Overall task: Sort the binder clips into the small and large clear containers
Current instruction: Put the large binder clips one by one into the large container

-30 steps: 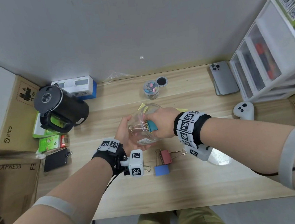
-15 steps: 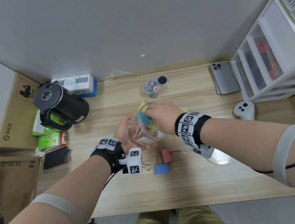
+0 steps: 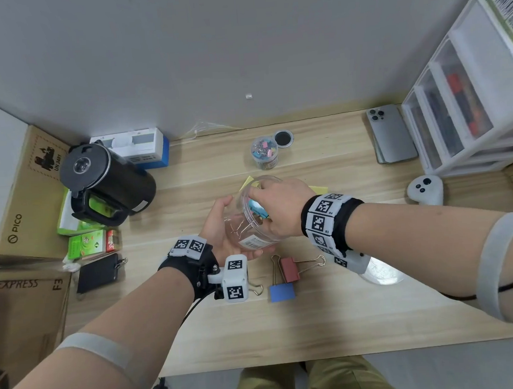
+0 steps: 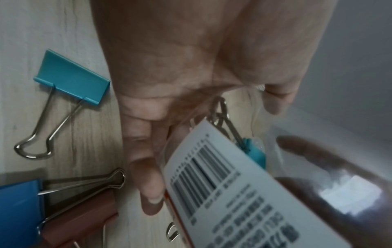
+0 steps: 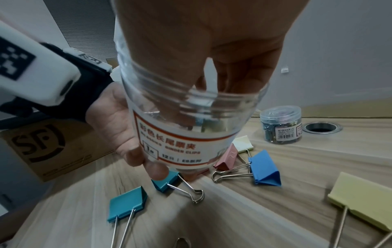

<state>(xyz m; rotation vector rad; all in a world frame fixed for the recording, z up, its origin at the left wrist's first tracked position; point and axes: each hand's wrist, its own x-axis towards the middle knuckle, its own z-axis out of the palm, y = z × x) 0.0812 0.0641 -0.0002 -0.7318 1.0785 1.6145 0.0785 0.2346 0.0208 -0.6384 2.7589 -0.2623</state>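
My left hand (image 3: 225, 224) grips the large clear container (image 3: 253, 234), tilted with its mouth toward the right hand; its barcode label (image 4: 233, 193) fills the left wrist view. My right hand (image 3: 276, 205) has its fingers inside the mouth and holds a teal binder clip (image 3: 258, 208) there, also seen through the wall as the teal clip (image 4: 254, 151). The small clear container (image 3: 265, 152), full of small clips, stands further back. A red clip (image 3: 289, 270) and a blue clip (image 3: 282, 292) lie near my wrists. Several more clips, such as a teal one (image 5: 127, 204) and a yellow one (image 5: 360, 201), lie underneath.
A black kettle (image 3: 107, 181) and cardboard boxes (image 3: 13, 198) are at the left. A phone (image 3: 393, 134), white drawers (image 3: 469, 110) and a white controller (image 3: 425, 190) are at the right. The clear lid (image 3: 381, 272) lies under my right wrist, a round desk hole (image 3: 283, 138) by the small container.
My right hand has pushed the teal clip from the jar's mouth deeper inside. The left hand has tilted the jar a little more upright and kept its hold.
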